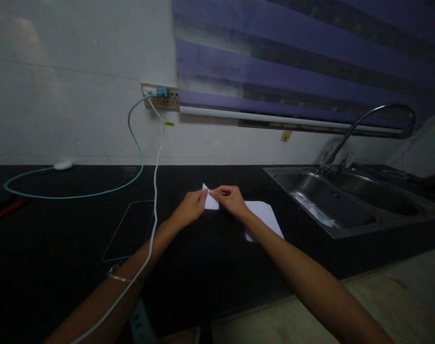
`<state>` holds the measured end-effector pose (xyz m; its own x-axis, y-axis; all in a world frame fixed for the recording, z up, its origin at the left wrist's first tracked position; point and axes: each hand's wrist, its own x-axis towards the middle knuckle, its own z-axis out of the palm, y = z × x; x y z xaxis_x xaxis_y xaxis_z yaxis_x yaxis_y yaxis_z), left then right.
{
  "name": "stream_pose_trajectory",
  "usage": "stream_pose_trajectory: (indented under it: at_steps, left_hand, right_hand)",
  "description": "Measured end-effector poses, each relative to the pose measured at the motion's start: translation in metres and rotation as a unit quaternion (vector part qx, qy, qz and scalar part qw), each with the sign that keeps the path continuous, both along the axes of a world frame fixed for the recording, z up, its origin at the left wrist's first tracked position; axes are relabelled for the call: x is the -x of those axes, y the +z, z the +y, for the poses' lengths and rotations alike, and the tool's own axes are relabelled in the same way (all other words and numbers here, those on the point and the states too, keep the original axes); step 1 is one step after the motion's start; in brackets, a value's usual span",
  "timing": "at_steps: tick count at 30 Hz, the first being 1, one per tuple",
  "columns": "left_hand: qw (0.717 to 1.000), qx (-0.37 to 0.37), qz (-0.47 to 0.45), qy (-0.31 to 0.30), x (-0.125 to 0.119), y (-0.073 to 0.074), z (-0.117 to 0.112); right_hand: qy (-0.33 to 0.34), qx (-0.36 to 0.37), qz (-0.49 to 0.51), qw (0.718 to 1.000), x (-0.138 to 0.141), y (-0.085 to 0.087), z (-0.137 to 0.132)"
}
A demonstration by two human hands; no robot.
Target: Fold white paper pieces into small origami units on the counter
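A small piece of folded white paper [211,202], pointed at its top, is held up between my two hands over the black counter. My left hand [193,206] grips its left edge, the thumb lying against the paper. From the right, my right hand [230,198] pinches it near the upper part with thumb and curled fingers. Flat on the counter beneath my right forearm lies a stack of white paper sheets [264,217], partly covered by that arm.
A dark tablet [131,229] lies left of my hands, with a white cable [156,191] running across my left forearm. A teal cable [95,195] loops from the wall socket [160,98]. On the right is a steel sink [303,188] with a curved faucet [350,131].
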<state>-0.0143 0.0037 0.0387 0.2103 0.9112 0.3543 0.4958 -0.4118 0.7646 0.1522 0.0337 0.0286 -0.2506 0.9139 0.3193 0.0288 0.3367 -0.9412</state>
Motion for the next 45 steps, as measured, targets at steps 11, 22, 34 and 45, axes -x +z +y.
stream_pose_trajectory:
  at_steps: [11,22,34,45]
  left_hand:
    - [1.000,0.016,-0.009,-0.001,0.0045,-0.0013,0.0019]
    - [1.000,0.006,-0.005,0.004,0.0055,-0.0014,0.0024]
    - [0.999,-0.005,0.005,0.054,0.0057,-0.0040,0.0041]
    - [0.998,0.020,-0.051,-0.011,0.0036,-0.0030,0.0028]
  right_hand:
    - [0.008,0.052,0.018,0.998,-0.0008,-0.0004,0.0002]
    - [-0.005,0.066,0.011,0.998,-0.0002,0.0034,-0.0047]
    - [-0.030,0.069,0.036,0.997,0.0009,0.0037,-0.0043]
    - [0.016,0.106,0.026,0.994,0.0037,0.0019,-0.0066]
